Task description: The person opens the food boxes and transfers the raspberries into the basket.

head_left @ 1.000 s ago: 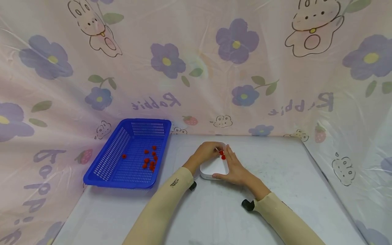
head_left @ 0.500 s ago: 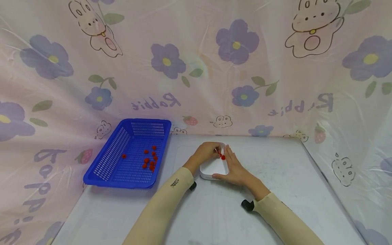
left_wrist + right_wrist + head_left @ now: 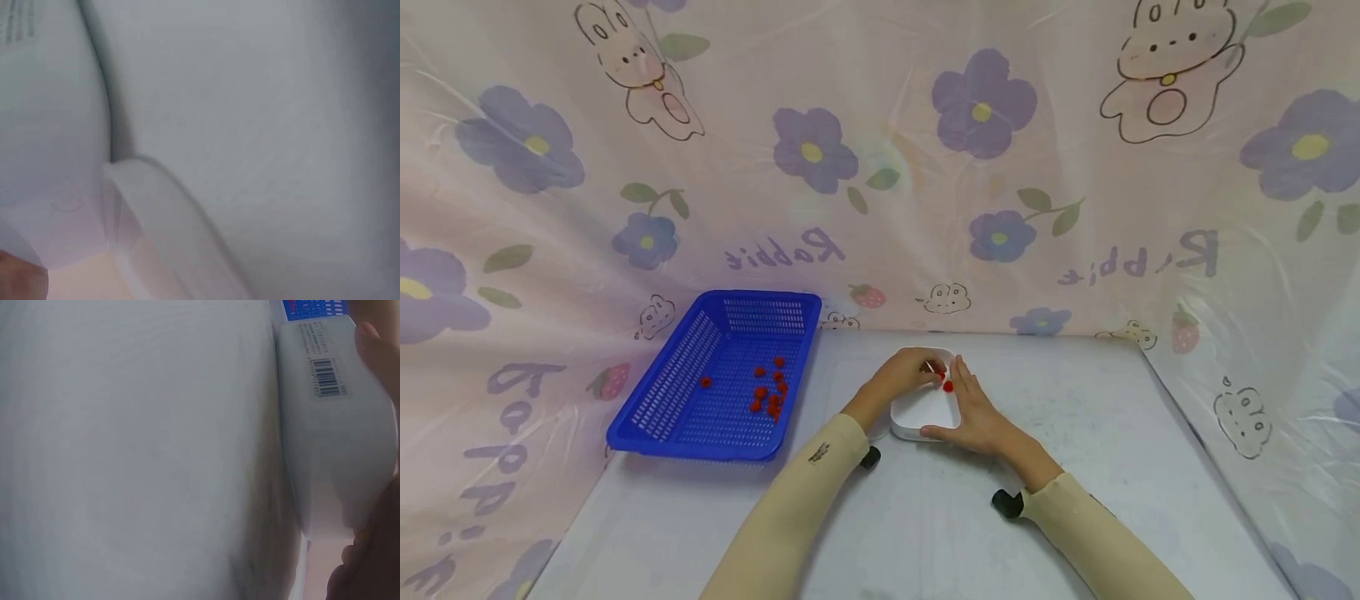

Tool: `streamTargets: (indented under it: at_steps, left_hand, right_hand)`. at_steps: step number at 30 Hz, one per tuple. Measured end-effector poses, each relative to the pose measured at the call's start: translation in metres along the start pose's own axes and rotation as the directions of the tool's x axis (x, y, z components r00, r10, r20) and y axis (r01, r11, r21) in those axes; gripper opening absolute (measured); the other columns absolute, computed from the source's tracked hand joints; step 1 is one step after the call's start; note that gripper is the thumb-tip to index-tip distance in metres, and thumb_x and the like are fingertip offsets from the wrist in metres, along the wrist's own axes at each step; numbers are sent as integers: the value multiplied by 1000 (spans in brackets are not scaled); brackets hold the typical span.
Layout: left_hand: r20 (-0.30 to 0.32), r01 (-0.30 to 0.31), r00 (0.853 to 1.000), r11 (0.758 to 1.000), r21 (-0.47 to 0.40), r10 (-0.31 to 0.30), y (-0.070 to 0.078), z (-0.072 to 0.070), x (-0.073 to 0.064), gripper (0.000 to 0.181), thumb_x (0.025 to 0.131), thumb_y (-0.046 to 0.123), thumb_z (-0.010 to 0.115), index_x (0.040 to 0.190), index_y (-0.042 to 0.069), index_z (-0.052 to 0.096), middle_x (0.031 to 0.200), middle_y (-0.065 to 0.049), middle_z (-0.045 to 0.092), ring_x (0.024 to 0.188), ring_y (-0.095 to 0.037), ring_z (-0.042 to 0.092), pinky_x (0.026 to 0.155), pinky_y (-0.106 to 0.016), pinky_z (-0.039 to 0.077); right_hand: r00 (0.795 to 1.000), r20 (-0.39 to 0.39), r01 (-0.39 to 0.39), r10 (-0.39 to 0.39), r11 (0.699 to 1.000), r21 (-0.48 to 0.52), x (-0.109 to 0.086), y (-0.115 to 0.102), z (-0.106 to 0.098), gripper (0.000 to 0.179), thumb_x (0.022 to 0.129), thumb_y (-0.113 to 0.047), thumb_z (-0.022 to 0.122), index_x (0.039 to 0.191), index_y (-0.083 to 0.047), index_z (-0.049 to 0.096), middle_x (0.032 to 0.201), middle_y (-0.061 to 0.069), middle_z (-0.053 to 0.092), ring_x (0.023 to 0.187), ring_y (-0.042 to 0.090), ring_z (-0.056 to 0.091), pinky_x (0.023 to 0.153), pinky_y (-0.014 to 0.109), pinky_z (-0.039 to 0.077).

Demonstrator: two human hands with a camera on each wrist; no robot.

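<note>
A small white box (image 3: 925, 411) with rounded corners stands on the table between both hands. My left hand (image 3: 904, 372) reaches over its left wall, fingers bent down inside. Its thumb and fingertips hold a small red piece (image 3: 940, 376), partly hidden. A second red piece (image 3: 948, 387) lies in the box near the right wall. My right hand (image 3: 976, 417) grips the box from the right, thumb along the near wall and fingers along the right wall. In the right wrist view, the thumb (image 3: 369, 339) touches the box's side near a barcode label.
A blue perforated basket (image 3: 625, 433) stands at the left, with several red pieces (image 3: 773, 402) mostly along its right side. A clear flat edge, perhaps a lid (image 3: 878, 429), shows beside the left wrist. A patterned curtain (image 3: 880, 250) hangs behind the white table (image 3: 1075, 400).
My left fingertips have shifted slightly within the box, with the red piece lowered and then raised a little. The left forearm moved slightly left. The right hand holds its place.
</note>
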State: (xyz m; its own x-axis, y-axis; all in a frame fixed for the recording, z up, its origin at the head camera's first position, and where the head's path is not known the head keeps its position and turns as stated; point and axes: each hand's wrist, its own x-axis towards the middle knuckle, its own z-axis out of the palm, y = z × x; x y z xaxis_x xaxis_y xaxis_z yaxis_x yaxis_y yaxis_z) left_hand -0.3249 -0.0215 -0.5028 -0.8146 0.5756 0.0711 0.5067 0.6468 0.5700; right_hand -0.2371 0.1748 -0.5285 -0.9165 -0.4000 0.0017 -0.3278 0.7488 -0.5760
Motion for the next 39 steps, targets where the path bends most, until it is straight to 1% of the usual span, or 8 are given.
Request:
streamTargets:
  at_steps: [5, 10, 13, 16, 20, 28, 34, 39]
  left_hand:
    - [-30, -21, 999, 995, -98, 18, -3, -2, -7, 18, 101, 17, 77, 118, 13, 78, 110, 1, 79, 103, -14, 71, 97, -30, 57]
    - [-63, 3, 998, 987, -162, -14, -4, -7, -17, 18, 100, 19, 78, 117, 14, 77, 112, 2, 78, 102, -13, 71, 96, -29, 57]
    - [-86, 12, 996, 979, -201, -30, -4, -11, -25, 19, 100, 19, 78, 119, 15, 77, 113, 3, 77, 104, -12, 71, 98, -28, 57]
    - [-112, 8, 993, 972, -236, -36, -3, -15, -33, 22, 100, 17, 78, 121, 13, 75, 115, 2, 76, 106, -13, 71, 100, -29, 57]
    - [-139, 0, 990, 969, -247, -36, -1, -20, -43, 25, 100, 17, 78, 124, 12, 74, 118, 1, 76, 109, -13, 72, 102, -27, 56]
    - [-185, -29, 983, 970, -242, -17, 3, -27, -62, 31, 100, 15, 78, 131, 12, 74, 123, -1, 76, 112, -15, 72, 103, -28, 57]
    - [-234, -52, 972, 972, -229, -3, 4, -35, -76, 28, 100, 15, 77, 128, 14, 76, 121, 1, 74, 111, -13, 71, 103, -27, 56]
    - [-274, -73, 962, 970, -232, 7, 3, -44, -89, 25, 101, 14, 77, 125, 15, 75, 119, 2, 73, 111, -13, 72, 104, -31, 57]
  right_hand:
    - [1000, -12, 8, -8, 1000, 2, -1, -2, -1, 138, 86, -75, 76, 171, -3, -5, 179, 15, -12, 164, 47, -1, 130, 64, 14]
    - [1000, -18, 5, -5, 1000, 4, -1, -3, -1, 139, 84, -76, 77, 171, -2, -3, 180, 17, -9, 164, 48, 1, 128, 67, 16]
    - [1000, -14, -1, 1, 1000, -4, 0, -2, -1, 140, 84, -77, 76, 171, -2, -4, 180, 16, -10, 164, 47, 0, 128, 67, 16]
    - [1000, -8, -1, 1, 1000, -10, 1, -1, -1, 141, 83, -78, 76, 171, -3, -5, 180, 15, -11, 165, 43, -1, 129, 65, 15]
    - [1000, -9, 3, -3, 1000, -5, 1, 0, -1, 141, 83, -78, 76, 171, -3, -6, 180, 14, -11, 166, 40, -2, 130, 63, 14]
    - [1000, -9, -3, 3, 1000, 5, 2, 0, 2, 142, 82, -79, 76, 171, -3, -5, 180, 14, -11, 165, 43, 0, 128, 65, 17]
    - [999, 7, -36, 36, 999, 6, 2, -1, 1, 143, 82, -80, 76, 171, -5, -7, 180, 12, -14, 164, 47, 0, 127, 68, 19]
    - [999, 13, -51, 51, 999, 3, 2, -2, 0, 143, 81, -80, 76, 171, -7, -8, 180, 12, -14, 164, 48, 1, 127, 68, 20]
